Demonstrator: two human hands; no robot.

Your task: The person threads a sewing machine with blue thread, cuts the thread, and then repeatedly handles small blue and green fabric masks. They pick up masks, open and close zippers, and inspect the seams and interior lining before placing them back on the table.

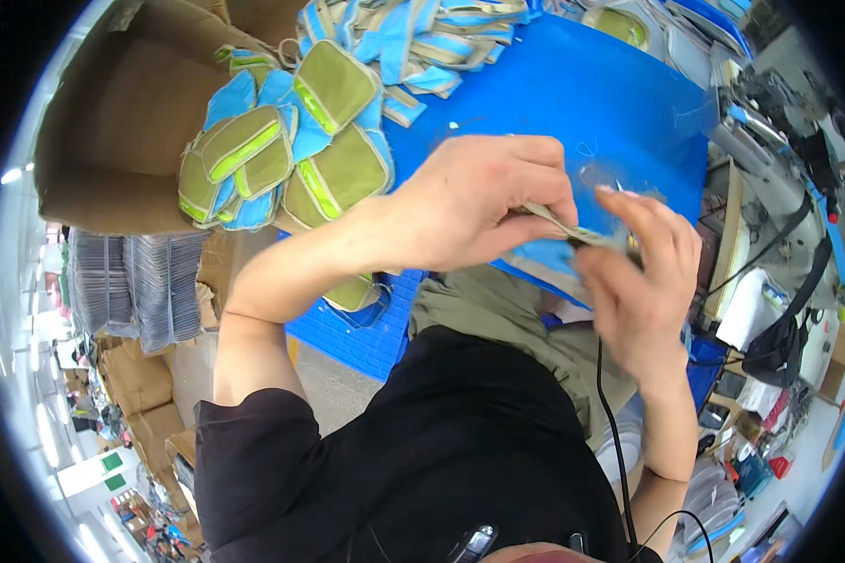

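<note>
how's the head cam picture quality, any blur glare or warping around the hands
Head view: strong fisheye warp, with the cardboard box bending toward the black rim; light is bright and even, with glare only at the left edge; left hand reads sharp, right hand slightly soft, and the thin piece between them is too blurred to identify.

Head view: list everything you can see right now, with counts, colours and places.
Olive and blue fabric pouches with lime strips: a pile, count unclear, upper left on the table.
Blue table surface: one, centre top.
Brown cardboard box: one, far left.
Stacked clear plastic trays: one stack, left, below the box.
Sewing machine: one, grey, right edge.
Blue and beige fabric piece: one, pinched between both hands.
Black shirt: one, bottom centre.
Left hand: gripping the piece.
Right hand: gripping the piece.
</note>
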